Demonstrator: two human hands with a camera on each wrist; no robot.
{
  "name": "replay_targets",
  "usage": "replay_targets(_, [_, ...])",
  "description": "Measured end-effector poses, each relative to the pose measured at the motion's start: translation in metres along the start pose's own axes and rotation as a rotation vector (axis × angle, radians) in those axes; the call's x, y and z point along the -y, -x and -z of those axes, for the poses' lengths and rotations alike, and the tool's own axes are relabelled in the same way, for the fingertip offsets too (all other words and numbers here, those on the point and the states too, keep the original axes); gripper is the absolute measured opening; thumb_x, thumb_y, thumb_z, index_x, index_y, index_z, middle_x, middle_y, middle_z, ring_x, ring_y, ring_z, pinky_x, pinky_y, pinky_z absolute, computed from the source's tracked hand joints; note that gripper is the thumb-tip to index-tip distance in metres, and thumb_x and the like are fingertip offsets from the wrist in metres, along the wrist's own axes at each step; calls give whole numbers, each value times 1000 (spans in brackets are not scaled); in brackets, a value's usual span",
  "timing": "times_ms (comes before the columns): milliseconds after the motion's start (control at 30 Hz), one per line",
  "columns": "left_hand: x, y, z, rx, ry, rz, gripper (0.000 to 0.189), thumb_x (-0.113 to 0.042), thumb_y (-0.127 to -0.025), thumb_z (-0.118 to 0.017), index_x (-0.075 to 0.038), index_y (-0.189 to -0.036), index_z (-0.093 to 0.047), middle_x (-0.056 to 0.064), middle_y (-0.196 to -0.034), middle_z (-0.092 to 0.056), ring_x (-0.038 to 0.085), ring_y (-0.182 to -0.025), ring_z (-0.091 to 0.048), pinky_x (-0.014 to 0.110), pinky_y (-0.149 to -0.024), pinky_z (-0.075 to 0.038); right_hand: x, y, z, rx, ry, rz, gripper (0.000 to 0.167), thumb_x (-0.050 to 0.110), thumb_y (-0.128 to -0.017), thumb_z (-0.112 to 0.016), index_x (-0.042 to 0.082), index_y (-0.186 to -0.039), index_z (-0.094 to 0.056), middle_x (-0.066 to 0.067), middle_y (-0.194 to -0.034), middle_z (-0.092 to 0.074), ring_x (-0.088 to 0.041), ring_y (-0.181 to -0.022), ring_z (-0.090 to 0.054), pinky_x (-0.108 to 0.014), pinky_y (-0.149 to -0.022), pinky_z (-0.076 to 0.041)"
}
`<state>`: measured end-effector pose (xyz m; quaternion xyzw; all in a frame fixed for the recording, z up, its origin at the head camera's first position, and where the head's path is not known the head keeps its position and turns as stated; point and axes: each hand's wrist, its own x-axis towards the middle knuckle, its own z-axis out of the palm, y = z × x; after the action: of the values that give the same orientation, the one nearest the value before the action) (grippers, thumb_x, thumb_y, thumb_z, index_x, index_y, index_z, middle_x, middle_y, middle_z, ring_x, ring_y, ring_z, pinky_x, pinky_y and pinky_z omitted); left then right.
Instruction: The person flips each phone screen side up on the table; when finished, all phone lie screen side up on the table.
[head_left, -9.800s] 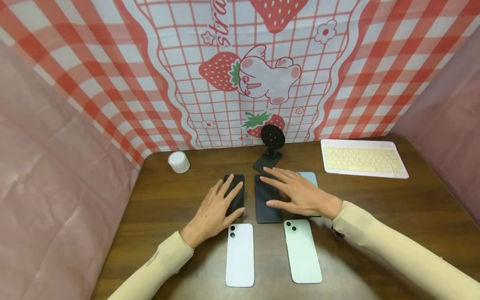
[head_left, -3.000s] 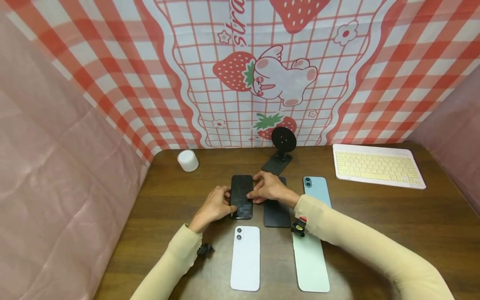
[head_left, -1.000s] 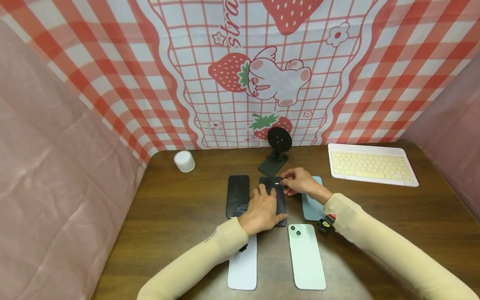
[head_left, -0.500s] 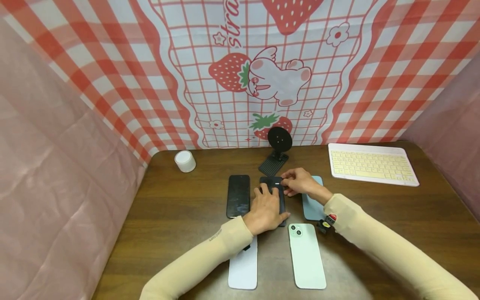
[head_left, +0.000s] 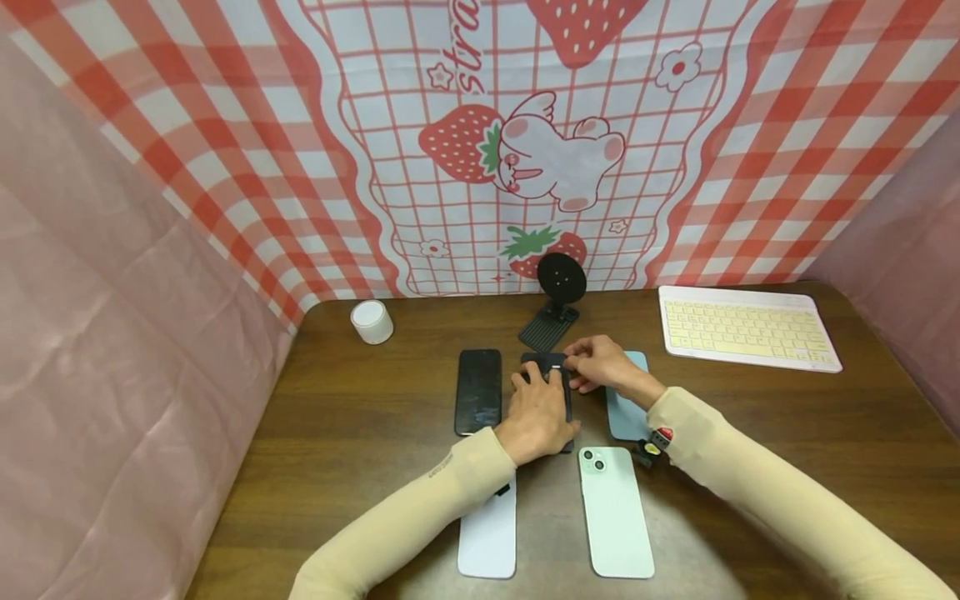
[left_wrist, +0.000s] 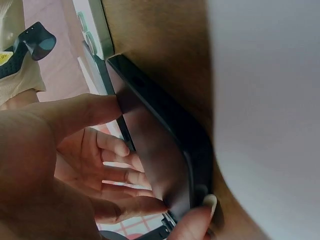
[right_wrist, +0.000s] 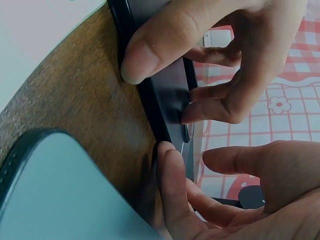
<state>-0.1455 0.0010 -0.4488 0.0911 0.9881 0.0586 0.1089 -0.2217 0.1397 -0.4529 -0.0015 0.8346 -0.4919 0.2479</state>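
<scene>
Phones lie all about both hands. Left hand (head_left: 540, 412) grips dark phone (left_wrist: 160, 145) across its width, thumb at right edge, fingers over face and left edge. Right hand (head_left: 602, 363) touches same phone at its far right corner, fingers bent; whether it pinches there, I cannot tell.

Around: black phone (head_left: 477, 392) just left of left hand. White phone (head_left: 487, 537) on near side of left hand, under that wrist. Mint phone (head_left: 617, 512) on near side of right hand. Blue phone (head_left: 628, 408) just beneath right wrist. Stand (head_left: 562, 278) beyond both hands, close. Keyboard (head_left: 752, 327) right of right hand, well apart. White cylinder (head_left: 372, 322) far left of left hand.

In the way: left sleeve (head_left: 405, 508) lies across far end of white phone; right wrist and sleeve (head_left: 750, 479) cut off part of blue phone.

Hard to see: from head view, left hand hides most of dark phone. Pale mark near its far end, too small for me to identify. Print on left sleeve I cannot read.
</scene>
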Motion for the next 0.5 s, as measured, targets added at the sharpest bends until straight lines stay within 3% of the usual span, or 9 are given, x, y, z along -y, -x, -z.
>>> replay_targets(267, [-2, 0, -1, 14, -13, 7, 91, -57, -86, -79, -5, -153, -46, 34, -151, -40, 50, -130, -51, 38, -90, -61, 0, -1, -2, -12, -14, -7, 38, 12, -103, -57, -10, -134, -55, -11, -95, -69, -8, -66, -68, -25, -61, -60])
replay_targets(500, [4, 0, 2, 42, 104, -6, 89, -52, -86, -81, -3, -150, -44, 33, -150, -38, 53, -133, -48, 43, -94, -60, -1, -2, -2, -12, -26, -9, 36, 12, -103, -57, -8, -132, -53, -10, -96, -66, -8, -68, -66, -25, -62, -60])
